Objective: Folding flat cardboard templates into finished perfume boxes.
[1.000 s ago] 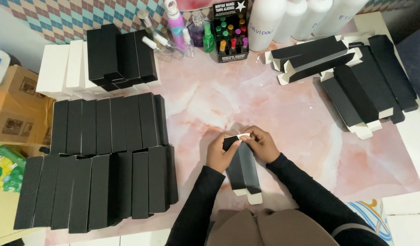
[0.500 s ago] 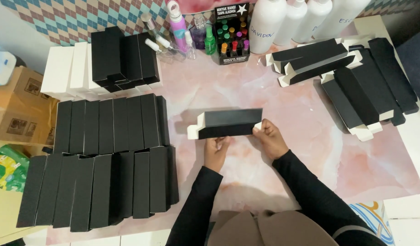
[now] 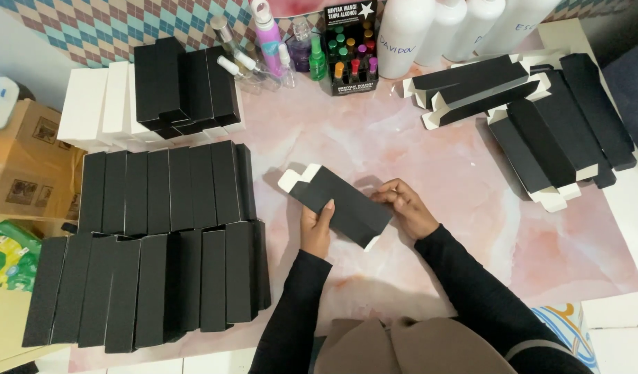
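Both hands, left hand and right hand, grasp 1 long black cardboard carton with a white end flap open, held tilted above the pink marbled counter at frame centre. Judging by this, much is done: 2 rows of closed black cartons fill the left, while unfolded black cartons wait upper right. Open counter lies around the hands; the right edge is near.

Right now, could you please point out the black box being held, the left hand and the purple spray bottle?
black box [image 3: 343,204], head view, middle of its top face.
left hand [image 3: 316,228], head view, back of the hand.
purple spray bottle [image 3: 269,40], head view, its body.
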